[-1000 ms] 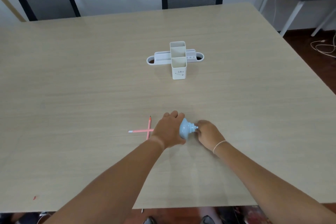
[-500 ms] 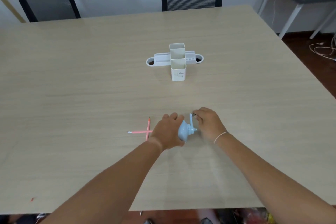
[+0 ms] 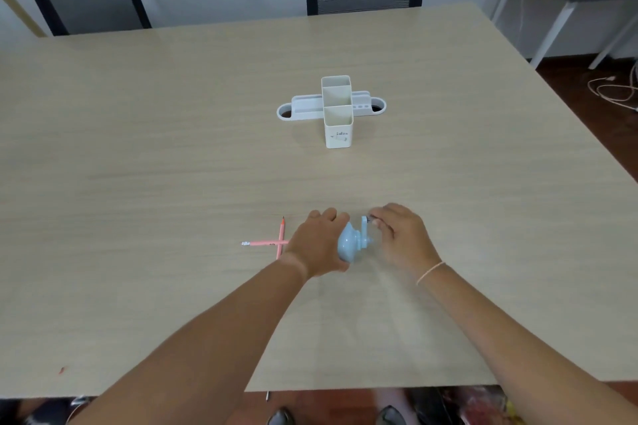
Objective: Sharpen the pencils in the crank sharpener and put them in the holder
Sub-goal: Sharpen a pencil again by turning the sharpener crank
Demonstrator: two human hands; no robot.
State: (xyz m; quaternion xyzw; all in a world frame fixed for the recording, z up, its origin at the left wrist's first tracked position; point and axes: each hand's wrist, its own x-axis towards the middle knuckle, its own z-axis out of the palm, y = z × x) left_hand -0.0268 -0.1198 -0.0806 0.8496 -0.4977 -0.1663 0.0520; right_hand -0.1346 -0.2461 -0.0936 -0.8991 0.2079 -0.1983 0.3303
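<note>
Two pink wooden pencils lie crossed on the pale wood-grain worktop, one pointing away with a dark sharpened tip, the other lying sideways with a silver ferrule at its left end and running under the left hand. Just to their right sits the small pale-blue plastic crank sharpener, a rounded body with a short handle arm standing up at its right side. The left hand grips the sharpener's body, fingers curled over the far side and thumb on the near side. The right hand pinches the top of the handle arm between thumb and fingertips. Compared with a second ago, the handle arm has swung from a low position up to nearly upright, and the right hand has risen and moved farther from the person with it; the left hand and the pencils have kept their places. Well beyond, at the middle of the worktop, stands the white plastic desk holder: two tall square cups in a row with low trays on either side, each ending in a round hole. Both cups look empty.
</note>
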